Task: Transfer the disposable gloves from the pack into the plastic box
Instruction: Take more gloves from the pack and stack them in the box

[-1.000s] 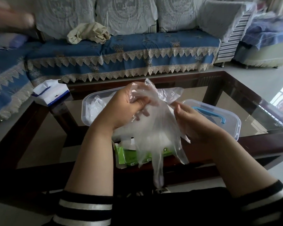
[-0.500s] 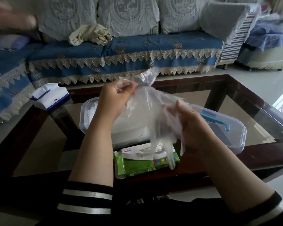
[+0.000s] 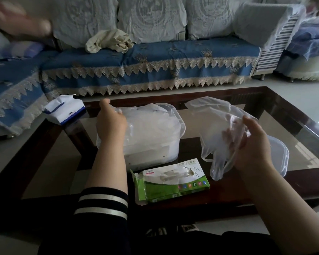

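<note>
The left hand (image 3: 111, 124) reaches over the near left corner of the clear plastic box (image 3: 175, 133), palm down, its fingers bent onto the crumpled clear gloves (image 3: 147, 124) that fill the box to its rim. The fingertips are hidden among the film, so whether they pinch a glove or only press on the heap cannot be told.

The right hand (image 3: 250, 142) is held up to the right of the box, above the glass surface (image 3: 293, 137). Its fingers are curled round a bunch of transparent disposable gloves (image 3: 215, 126); the film spreads upward and to the left of the hand, and glove fingers hang down below it, clear of the surface.

The green and white glove pack (image 3: 173, 183) lies flat on the surface just in front of the box, with crumpled film showing at its torn top opening. The box lid (image 3: 280, 157) lies behind the right wrist, mostly hidden. A white and blue tissue pack (image 3: 65, 111) sits at the far left of the surface, well apart from the box. Beyond is a sofa (image 3: 145, 67) with a blue, lace-edged cover.
</note>
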Tool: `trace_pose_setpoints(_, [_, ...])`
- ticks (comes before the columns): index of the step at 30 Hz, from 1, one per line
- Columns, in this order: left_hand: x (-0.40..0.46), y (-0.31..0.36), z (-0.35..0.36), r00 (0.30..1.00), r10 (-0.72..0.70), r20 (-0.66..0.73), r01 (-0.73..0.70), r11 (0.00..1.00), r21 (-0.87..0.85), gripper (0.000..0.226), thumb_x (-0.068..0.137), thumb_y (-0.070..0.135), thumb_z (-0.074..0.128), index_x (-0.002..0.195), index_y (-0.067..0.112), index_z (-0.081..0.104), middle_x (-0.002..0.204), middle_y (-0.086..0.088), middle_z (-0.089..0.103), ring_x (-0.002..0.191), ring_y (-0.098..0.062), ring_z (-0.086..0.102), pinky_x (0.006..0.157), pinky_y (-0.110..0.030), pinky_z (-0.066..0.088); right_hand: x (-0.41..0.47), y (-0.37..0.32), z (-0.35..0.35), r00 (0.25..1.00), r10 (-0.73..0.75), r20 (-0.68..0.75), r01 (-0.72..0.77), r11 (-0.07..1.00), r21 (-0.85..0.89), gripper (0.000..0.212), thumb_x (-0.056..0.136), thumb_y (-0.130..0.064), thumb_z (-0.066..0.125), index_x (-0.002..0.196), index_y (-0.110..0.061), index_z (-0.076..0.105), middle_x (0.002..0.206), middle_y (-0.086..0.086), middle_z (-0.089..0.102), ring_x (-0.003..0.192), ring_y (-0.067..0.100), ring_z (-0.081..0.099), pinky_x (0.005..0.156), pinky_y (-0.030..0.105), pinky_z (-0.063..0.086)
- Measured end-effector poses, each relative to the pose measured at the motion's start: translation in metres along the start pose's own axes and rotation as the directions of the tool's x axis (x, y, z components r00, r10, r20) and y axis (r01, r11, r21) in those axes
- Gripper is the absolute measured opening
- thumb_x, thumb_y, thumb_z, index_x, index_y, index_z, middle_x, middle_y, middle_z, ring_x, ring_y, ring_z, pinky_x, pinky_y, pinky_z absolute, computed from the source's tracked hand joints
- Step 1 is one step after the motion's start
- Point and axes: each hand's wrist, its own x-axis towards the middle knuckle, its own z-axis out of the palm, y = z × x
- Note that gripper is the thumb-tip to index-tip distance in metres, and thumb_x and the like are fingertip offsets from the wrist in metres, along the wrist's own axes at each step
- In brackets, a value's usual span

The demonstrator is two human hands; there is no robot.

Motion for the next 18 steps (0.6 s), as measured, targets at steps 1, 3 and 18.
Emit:
trace_pose_setpoints(1, [-0.004, 0.002, 0.000, 0.999, 0.036, 0.008, -0.037, 0.988, 0.148, 0.047, 0.097, 0.009, 0.052, 0.141, 0.016, 0.036, 0.136, -0.015, 0.052, 0.119, -0.036, 0.055, 0.090, -0.045, 0.049, 0.000, 0.000, 0.001, 1.000, -0.002, 0.025, 0.001, 1.000, 0.022, 0.010, 0.093, -0.024, 0.057, 0.094, -0.015, 0.062, 0.094, 0.007, 0.071, 0.091, 0.021, 0.066, 0.086, 0.035, 0.053])
trace_pose_setpoints(3, [-0.013, 0.005, 0.001, 0.993, 0.105, 0.059, -0.120, 0.917, 0.380, 0.048, 0.094, 0.003, 0.052, 0.139, 0.015, 0.039, 0.136, -0.017, 0.046, 0.119, -0.037, 0.050, 0.084, -0.045, 0.047, 0.000, 0.000, 0.003, 0.996, -0.015, 0.093, 0.009, 0.998, 0.062, 0.012, 0.094, -0.021, 0.055, 0.092, -0.013, 0.064, 0.074, 0.000, 0.069, 0.070, 0.013, 0.064, 0.077, 0.030, 0.051])
trace_pose_setpoints(18, [-0.017, -0.002, -0.011, 0.952, 0.284, 0.118, -0.307, 0.882, 0.356, 0.020, 0.100, 0.006, 0.037, 0.110, 0.009, 0.055, 0.105, -0.013, 0.059, 0.087, -0.029, 0.055, 0.070, -0.039, 0.046, -0.013, -0.004, 0.025, 0.865, 0.078, 0.496, -0.010, 0.990, -0.138, 0.041, 0.083, -0.028, 0.052, 0.121, -0.014, 0.057, 0.103, 0.001, 0.071, 0.096, 0.016, 0.065, 0.086, 0.034, 0.048])
